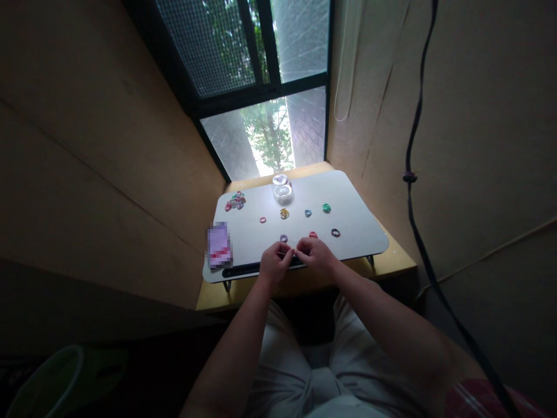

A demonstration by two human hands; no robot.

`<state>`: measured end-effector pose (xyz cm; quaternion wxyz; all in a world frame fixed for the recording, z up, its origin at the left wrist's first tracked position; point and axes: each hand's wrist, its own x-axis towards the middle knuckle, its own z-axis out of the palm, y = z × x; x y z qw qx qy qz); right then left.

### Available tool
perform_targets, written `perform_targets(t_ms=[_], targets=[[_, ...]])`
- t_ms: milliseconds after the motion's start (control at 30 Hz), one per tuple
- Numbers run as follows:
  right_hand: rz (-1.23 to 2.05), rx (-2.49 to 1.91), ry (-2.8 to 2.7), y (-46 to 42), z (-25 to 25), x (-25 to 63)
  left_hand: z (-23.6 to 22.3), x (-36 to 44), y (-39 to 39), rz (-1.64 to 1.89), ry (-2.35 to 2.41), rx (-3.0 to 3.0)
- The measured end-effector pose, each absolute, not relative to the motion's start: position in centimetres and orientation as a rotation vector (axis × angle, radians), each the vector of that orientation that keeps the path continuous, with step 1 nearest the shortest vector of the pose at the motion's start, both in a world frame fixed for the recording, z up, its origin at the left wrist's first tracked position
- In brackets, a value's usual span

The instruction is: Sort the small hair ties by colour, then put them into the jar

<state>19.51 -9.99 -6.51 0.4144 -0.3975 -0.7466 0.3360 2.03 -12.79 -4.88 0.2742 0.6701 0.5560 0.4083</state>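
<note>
My left hand [275, 259] and right hand [314, 252] meet over the near edge of the white folding table [365, 235], thumb and forefinger of each drawn together in a pinch. What sits between the tips is too small and too covered for me to tell.

The loose bands lie beyond: the purple band [284, 238] just past my left hand, the red band [313, 234] close against my right knuckles and partly hidden, the black band [335, 233] farther right. Pink, yellow, blue and green ones make a row behind, and a mixed pile of bands [235, 201] is at the far left.

To work well here, I'd pinch lightly with the tips only, hold both hands low and level, and let one steady while the other does the fine moving. The dark strip [241, 269] under my wrists looks like a slot, so something this small might slip in; working slightly farther in seems safer, minding that my knuckles don't nudge the red band.
</note>
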Motion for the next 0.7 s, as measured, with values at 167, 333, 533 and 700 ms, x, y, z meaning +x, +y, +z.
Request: perform_targets(t_ms=[167,333,533,700], targets=[[0.816,-1.025,-1.901,-9.98,-6.59,19.47,-5.07,1.94,-12.64,1.082,1.509,1.861],[0.803,-1.040,-1.919,-10.05,-6.40,19.40,-5.22,1.86,-12.56,1.065,1.513,1.870],[0.808,-1.032,-1.914,-10.10,-6.27,19.43,-5.17,1.90,-12.68,1.075,1.527,1.869],[0.874,-0.989,-1.880,-10.18,-6.42,19.53,-5.20,1.88,-12.70,1.084,1.509,1.852]])
